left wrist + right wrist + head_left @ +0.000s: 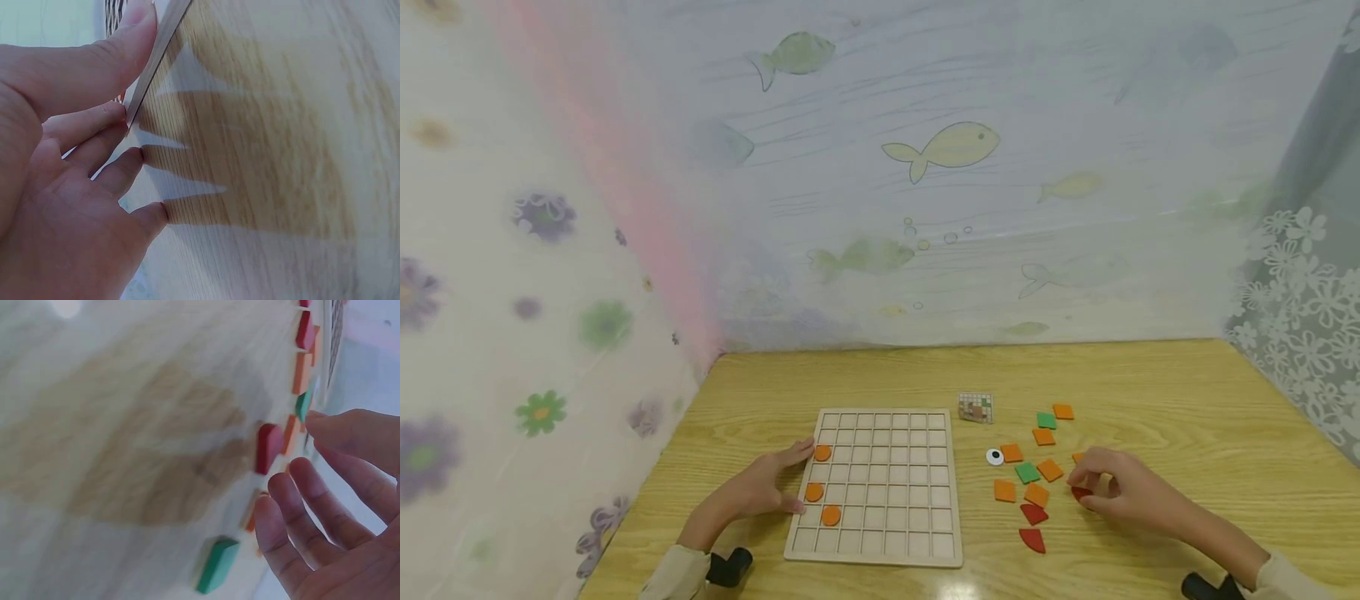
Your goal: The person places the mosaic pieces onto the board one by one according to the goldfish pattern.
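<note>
Desk: here's your yellow wood-grained surface, with a bright glare at the near edge.
Far curtain: pale, patterned with fish and bubbles, hanging behind the desk's far edge.
Side curtains: purple and green flowers on your left curtain, white lace flowers on grey at the right curtain.
Grid board: lying flat in front of you, with three orange discs at its left side.
Picture card: just right of the board, toward its far corner.
Loose pieces: orange squares, green squares, red quarter-rounds and an eye disc, scattered right of the board.
Left hand: thumb and fingers spread wide, touching the board's left edge.
Right hand: fingers bent loosely, thumb held apart from them, a gap between; they're over a red piece on the desk, nothing gripped, and whether a fingertip touches it you can't tell.
</note>
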`<state>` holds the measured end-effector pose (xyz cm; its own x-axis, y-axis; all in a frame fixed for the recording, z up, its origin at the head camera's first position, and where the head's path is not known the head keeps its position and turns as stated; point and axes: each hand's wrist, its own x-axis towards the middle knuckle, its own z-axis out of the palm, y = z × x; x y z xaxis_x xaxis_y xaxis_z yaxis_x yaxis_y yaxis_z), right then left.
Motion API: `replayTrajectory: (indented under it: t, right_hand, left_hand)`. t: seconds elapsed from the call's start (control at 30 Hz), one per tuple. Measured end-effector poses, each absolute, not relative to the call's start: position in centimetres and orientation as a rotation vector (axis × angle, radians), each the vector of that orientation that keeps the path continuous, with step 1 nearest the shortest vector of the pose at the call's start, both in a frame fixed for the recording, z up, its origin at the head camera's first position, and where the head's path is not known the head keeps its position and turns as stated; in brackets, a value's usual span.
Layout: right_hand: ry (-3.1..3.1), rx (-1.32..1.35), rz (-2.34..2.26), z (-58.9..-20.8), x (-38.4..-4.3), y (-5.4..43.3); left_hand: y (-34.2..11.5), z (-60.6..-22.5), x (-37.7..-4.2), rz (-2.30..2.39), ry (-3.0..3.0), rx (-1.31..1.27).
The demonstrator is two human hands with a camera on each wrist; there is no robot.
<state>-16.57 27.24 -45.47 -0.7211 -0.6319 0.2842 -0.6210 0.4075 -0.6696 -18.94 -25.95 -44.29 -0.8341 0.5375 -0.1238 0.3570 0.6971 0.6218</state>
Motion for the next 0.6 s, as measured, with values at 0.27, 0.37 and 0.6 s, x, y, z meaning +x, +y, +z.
replayTrajectory:
  t: [0.27, 0.37, 0.6]
  right_hand:
    - [2.676, -1.195, -1.24, -46.1, -15.8, 27.8]
    - [2.666, -1.231, -1.268, -46.4, -15.5, 27.6]
    - [2.748, -1.219, -1.226, -46.9, -15.1, 27.3]
  left_hand:
    - [-26.2, -44.4, -19.0, 0.857, 2.622, 0.703]
    - [-26.2, -44.4, -19.1, 0.856, 2.62, 0.714]
    - [-26.2, -44.5, -19.0, 0.859, 2.602, 0.731]
